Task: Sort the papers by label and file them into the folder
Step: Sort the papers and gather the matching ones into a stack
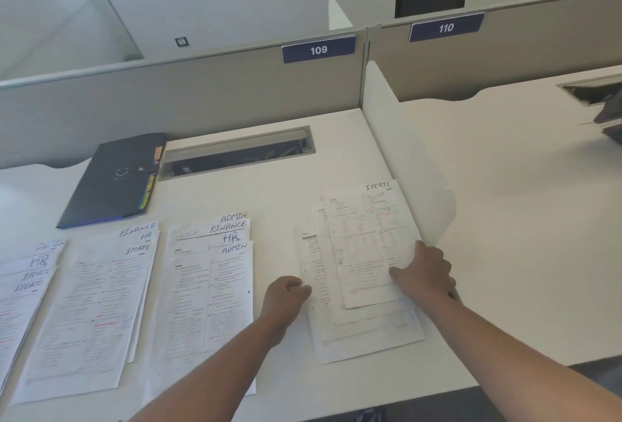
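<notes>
A stack of papers (356, 327) lies at the right of the white desk (276, 196). Its top sheet (367, 240) is marked SPORTS. My right hand (425, 272) grips that sheet at its right edge, thumb on top. My left hand (286, 297) has curled fingers at the stack's left edge; whether it pinches a sheet is unclear. Three other stacks lie to the left: one topped ADMIN (208, 304), one topped SPORTS (91, 314), one at the far left (20, 293). A dark folder (111, 182) with coloured tabs lies shut at the back left.
A cable slot (235, 154) is cut into the desk behind the papers. A white divider (404, 159) stands right beside the stack. Grey partitions numbered 109 (318, 49) and 110 close the back. The neighbouring desk lies to the right.
</notes>
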### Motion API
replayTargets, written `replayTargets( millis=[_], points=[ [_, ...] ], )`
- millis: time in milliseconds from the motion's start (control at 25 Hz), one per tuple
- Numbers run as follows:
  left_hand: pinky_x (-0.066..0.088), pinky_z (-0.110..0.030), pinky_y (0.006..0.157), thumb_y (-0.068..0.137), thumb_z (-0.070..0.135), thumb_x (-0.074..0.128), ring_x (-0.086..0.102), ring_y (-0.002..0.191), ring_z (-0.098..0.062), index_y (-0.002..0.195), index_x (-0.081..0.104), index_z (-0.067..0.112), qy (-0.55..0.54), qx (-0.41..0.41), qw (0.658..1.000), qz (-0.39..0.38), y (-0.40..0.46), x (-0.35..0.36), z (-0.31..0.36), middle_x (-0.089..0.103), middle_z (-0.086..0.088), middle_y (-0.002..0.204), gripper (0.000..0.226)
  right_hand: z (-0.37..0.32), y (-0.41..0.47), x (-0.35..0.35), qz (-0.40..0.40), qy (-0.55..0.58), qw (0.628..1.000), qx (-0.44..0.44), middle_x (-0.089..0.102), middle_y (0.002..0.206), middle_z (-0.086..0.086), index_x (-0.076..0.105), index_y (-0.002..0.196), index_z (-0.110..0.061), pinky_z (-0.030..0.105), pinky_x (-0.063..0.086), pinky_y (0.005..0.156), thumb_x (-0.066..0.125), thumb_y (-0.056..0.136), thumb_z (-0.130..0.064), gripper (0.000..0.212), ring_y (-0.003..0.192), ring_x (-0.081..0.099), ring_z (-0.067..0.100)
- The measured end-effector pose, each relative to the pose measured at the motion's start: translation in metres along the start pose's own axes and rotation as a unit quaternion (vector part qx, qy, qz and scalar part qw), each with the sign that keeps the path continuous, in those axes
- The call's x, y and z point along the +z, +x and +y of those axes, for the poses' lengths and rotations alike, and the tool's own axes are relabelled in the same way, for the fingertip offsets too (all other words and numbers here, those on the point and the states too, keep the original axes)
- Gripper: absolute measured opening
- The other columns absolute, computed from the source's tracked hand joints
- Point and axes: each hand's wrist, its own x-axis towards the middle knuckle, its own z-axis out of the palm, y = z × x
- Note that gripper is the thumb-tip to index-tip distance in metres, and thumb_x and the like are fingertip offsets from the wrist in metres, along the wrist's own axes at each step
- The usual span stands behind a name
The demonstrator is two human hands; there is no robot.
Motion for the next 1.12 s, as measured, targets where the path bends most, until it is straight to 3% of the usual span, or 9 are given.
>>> replayTargets(
  millis=[120, 240, 400, 560, 760, 880, 960, 1080, 1120],
  points=[
    [0.050, -0.028, 0.074, 0.089, 0.024, 0.075, 0.063, 0.082, -0.017, 0.101, 0.069, 0.010, -0.018, -0.002, 1.000, 0.003, 0.000, 0.009, 0.002, 0.068, 0.002, 0.084, 0.019, 0.001, 0.000, 0.005, 0.000, -0.003, 1.000, -0.003, 0.048, 0.136, 0.009, 0.048, 0.134, -0.019, 0.051, 0.050, 0.097, 0.076, 0.074, -0.050, 0.073, 0.126, 0.048, 0.039],
    [0.059, -0.037, 0.085, 0.092, 0.021, 0.074, 0.073, 0.091, -0.026, 0.094, 0.069, 0.009, -0.052, -0.010, 0.998, 0.025, 0.001, 0.017, 0.001, 0.077, -0.005, 0.094, 0.013, 0.000, 0.000, 0.010, 0.002, -0.020, 1.000, -0.024, 0.050, 0.138, 0.007, 0.050, 0.132, -0.020, 0.052, 0.052, 0.096, 0.077, 0.070, -0.056, 0.077, 0.126, 0.050, 0.038],
    [0.059, -0.041, 0.084, 0.098, 0.021, 0.066, 0.072, 0.091, -0.030, 0.093, 0.064, 0.007, -0.082, -0.021, 0.994, 0.063, -0.004, 0.021, 0.002, 0.077, -0.009, 0.098, 0.014, -0.004, 0.002, 0.009, -0.010, -0.035, 0.998, -0.048, 0.047, 0.144, 0.005, 0.046, 0.139, -0.024, 0.052, 0.049, 0.099, 0.076, 0.066, -0.063, 0.088, 0.132, 0.045, 0.036],
    [0.049, -0.036, 0.073, 0.100, 0.025, 0.057, 0.057, 0.077, -0.025, 0.092, 0.055, 0.009, -0.075, -0.030, 0.992, 0.098, -0.004, 0.011, 0.001, 0.064, -0.006, 0.091, 0.017, -0.008, -0.001, 0.009, -0.055, -0.046, 0.996, -0.048, 0.015, 0.166, 0.003, 0.022, 0.157, -0.033, 0.053, 0.035, 0.111, 0.076, 0.068, -0.068, 0.110, 0.151, 0.017, 0.035],
    [0.062, -0.044, 0.086, 0.103, 0.017, 0.053, 0.073, 0.097, -0.024, 0.108, 0.064, 0.024, -0.105, -0.023, 0.990, 0.095, -0.009, 0.001, 0.002, 0.074, 0.002, 0.106, 0.013, -0.015, -0.003, 0.010, -0.061, -0.002, 0.996, -0.070, 0.023, 0.160, 0.004, 0.022, 0.157, -0.026, 0.049, 0.044, 0.104, 0.083, 0.072, -0.056, 0.109, 0.143, 0.030, 0.034],
    [0.062, -0.044, 0.088, 0.102, 0.013, 0.059, 0.074, 0.098, -0.023, 0.112, 0.066, 0.022, -0.116, -0.039, 0.990, 0.077, -0.009, -0.001, -0.004, 0.076, 0.001, 0.108, 0.015, -0.018, -0.003, 0.008, -0.080, 0.154, 0.982, -0.074, 0.038, 0.148, 0.007, 0.030, 0.154, -0.020, 0.039, 0.052, 0.084, 0.085, 0.080, -0.033, 0.094, 0.123, 0.054, 0.031],
    [0.061, -0.042, 0.088, 0.100, 0.014, 0.062, 0.074, 0.097, -0.025, 0.108, 0.069, 0.021, -0.111, -0.048, 0.990, 0.066, -0.010, -0.002, -0.010, 0.078, -0.001, 0.108, 0.013, -0.017, -0.002, 0.008, -0.089, 0.250, 0.962, -0.061, 0.057, 0.134, 0.005, 0.041, 0.145, -0.016, 0.033, 0.049, 0.072, 0.073, 0.089, -0.017, 0.065, 0.103, 0.062, 0.026],
    [0.061, -0.046, 0.091, 0.099, 0.013, 0.061, 0.074, 0.096, -0.027, 0.102, 0.072, 0.019, -0.114, -0.051, 0.990, 0.072, -0.010, -0.005, -0.011, 0.079, -0.002, 0.103, 0.012, -0.013, 0.001, 0.007, -0.090, 0.282, 0.954, -0.041, 0.070, 0.101, 0.005, 0.061, 0.105, -0.008, 0.032, 0.047, 0.065, 0.056, 0.094, -0.009, 0.012, 0.078, 0.061, 0.023],
    [0.061, -0.050, 0.092, 0.100, 0.013, 0.060, 0.074, 0.096, -0.029, 0.099, 0.072, 0.017, -0.113, -0.046, 0.989, 0.083, -0.010, -0.007, -0.010, 0.079, -0.003, 0.101, 0.012, -0.012, 0.003, 0.005, -0.081, 0.285, 0.954, -0.037, 0.068, 0.091, 0.006, 0.061, 0.093, -0.006, 0.032, 0.043, 0.062, 0.052, 0.094, -0.008, 0.009, 0.070, 0.056, 0.023]
  ],
)
